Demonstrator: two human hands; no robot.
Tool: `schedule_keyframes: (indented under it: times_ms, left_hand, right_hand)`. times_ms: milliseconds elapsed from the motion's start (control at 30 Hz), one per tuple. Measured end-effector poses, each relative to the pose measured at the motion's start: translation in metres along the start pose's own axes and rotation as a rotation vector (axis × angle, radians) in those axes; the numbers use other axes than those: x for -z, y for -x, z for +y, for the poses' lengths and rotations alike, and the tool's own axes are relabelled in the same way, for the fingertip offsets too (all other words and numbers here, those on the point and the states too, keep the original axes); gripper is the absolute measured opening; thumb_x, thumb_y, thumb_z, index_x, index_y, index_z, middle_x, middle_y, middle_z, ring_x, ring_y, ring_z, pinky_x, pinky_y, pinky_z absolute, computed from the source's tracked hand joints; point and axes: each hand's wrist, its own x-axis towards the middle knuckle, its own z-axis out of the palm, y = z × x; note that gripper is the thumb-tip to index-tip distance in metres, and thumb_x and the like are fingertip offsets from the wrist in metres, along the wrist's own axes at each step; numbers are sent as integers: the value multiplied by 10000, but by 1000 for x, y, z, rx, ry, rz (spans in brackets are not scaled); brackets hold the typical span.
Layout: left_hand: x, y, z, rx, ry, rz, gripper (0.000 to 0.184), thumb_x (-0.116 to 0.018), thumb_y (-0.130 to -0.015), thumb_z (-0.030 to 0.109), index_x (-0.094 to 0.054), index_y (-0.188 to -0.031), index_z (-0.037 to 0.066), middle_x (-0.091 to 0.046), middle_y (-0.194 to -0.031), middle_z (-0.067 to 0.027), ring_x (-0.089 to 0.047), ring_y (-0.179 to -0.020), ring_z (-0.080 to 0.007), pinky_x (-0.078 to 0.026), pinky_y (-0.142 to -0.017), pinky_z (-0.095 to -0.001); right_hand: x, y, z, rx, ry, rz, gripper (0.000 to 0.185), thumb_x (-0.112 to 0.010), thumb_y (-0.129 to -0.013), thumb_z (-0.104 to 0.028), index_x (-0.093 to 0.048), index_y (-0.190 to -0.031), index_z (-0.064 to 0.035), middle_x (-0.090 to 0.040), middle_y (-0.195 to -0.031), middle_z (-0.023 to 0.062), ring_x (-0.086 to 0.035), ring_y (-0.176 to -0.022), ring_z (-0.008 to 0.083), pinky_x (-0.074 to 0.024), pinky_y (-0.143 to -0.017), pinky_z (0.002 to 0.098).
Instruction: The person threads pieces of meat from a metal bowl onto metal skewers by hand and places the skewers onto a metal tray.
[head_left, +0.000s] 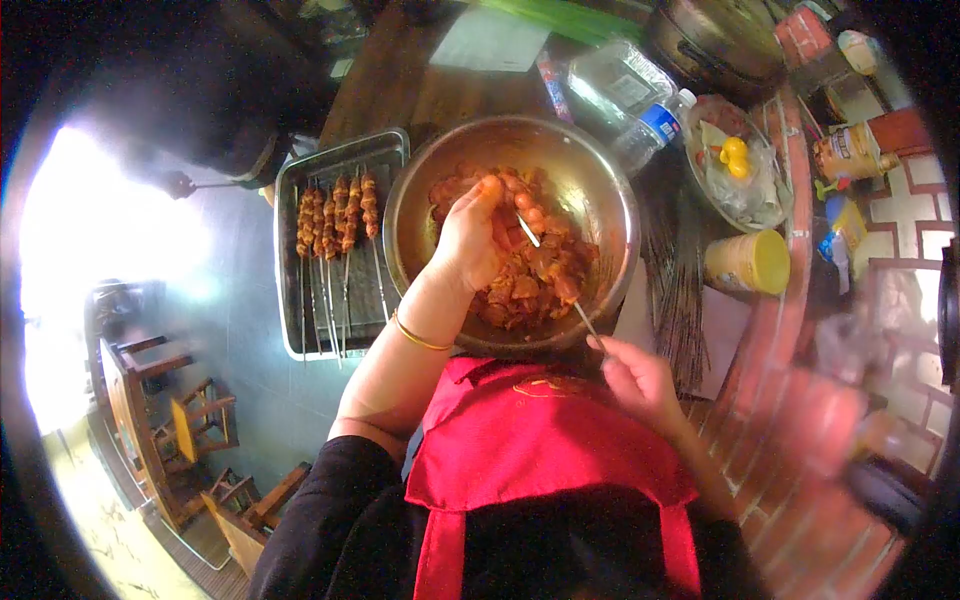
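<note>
A large steel bowl [612, 180] of raw, reddish seasoned meat chunks [530, 290] is in front of me. My right hand [637, 375] is closed on the lower end of a thin skewer [585, 318] at the bowl's near right rim. A piece of meat [567, 289] sits on the skewer. Over the meat in the bowl, my left hand [475, 235] has its fingers curled closed. A short pale stick section [528, 231] shows at its fingertips, in line with the skewer. What lies inside the left fingers is hidden.
Left of the bowl, a metal tray [290, 300] holds several loaded meat skewers [338, 215]. On the right are many bare skewers [680, 290], a yellow tub [750, 262], a plate [775, 200] and a water bottle [650, 130]. Wooden stools [200, 415] stand lower left.
</note>
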Motion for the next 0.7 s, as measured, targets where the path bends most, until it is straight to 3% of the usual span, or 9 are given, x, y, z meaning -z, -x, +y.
schedule_keyframes:
  times_ms: [67, 167, 267, 367, 400, 433, 500, 533, 700]
  left_hand:
    - [0, 4, -2, 13, -42, 3, 278, -335, -999, 261, -506, -972, 44, -572, -842, -84, -581, -746, -213, -522, -687, -353]
    - [10, 4, -7, 114, 57, -117, 275, -381, -985, 259, -516, -1035, 26, -601, -908, -114, -609, -828, -245, -526, -785, -412]
    - [13, 0, -3, 127, -249, -98, 323, -383, -986, 265, -496, -1121, -6, -610, -996, -136, -615, -894, -262, -520, -824, -412]
    - [36, -1, 11, -103, -892, -151, 290, -420, -974, 255, -577, -1010, 13, -618, -947, -108, -607, -909, -217, -493, -776, -324]
    - [74, -16, 9, -303, -1327, -77, 246, -503, -912, 243, -586, -1029, 43, -621, -988, -146, -602, -943, -269, -485, -800, -355]
    - [72, -10, 16, -310, -1329, -73, 246, -503, -912, 243, -586, -1029, 43, -621, -988, -146, -602, -943, -269, -485, -800, -355]
    - [63, 11, 21, -104, -2147, -52, 337, -562, -859, 301, -566, -1116, 83, -614, -1090, -133, -591, -1004, -312, -470, -868, -383]
    - [68, 16, 15, -104, -2140, -10, 396, -628, -769, 324, -583, -1100, 112, -592, -1109, -136, -558, -1035, -343, -460, -886, -400]
    - [62, 21, -7, -105, -2172, -25, 345, -615, -757, 281, -603, -1071, 140, -589, -1044, -127, -562, -1022, -313, -471, -857, -411]
  right_hand:
    - [-1, -5, -4, -4, -21, -2, 306, -510, -880, -59, -579, -1177, -33, -486, -681, -44, -403, -593, 34, -365, -556, 200]
    - [-5, -20, -10, 7, -90, -5, 296, -499, -884, -40, -580, -1168, -18, -501, -690, -46, -411, -596, 32, -370, -553, 201]
    - [-9, -44, -23, 30, -181, 19, 282, -486, -893, -26, -581, -1157, -9, -496, -685, -50, -410, -594, 28, -364, -542, 197]
    - [-4, -54, -29, 33, -275, 14, 269, -476, -906, -23, -579, -1153, -6, -461, -655, -63, -383, -567, 15, -326, -505, 186]
    - [-2, -55, -27, 49, -284, 24, 272, -474, -910, -27, -574, -1163, -8, -445, -642, -70, -371, -549, 11, -311, -488, 184]
    - [2, -57, -25, 67, -292, 34, 276, -472, -914, -30, -569, -1172, -10, -430, -629, -76, -358, -530, 6, -296, -471, 182]
    - [5, -52, -20, 15, -346, 24, 286, -465, -921, -38, -558, -1190, -17, -403, -613, -87, -341, -504, -3, -280, -451, 177]
    - [6, -49, -13, 2, -354, 29, 288, -463, -923, -41, -555, -1195, -20, -397, -611, -89, -337, -498, -4, -277, -447, 176]
    - [11, -30, 4, -66, -292, 77, 289, -459, -926, -50, -551, -1199, -23, -402, -598, -84, -349, -487, 0, -293, -445, 172]
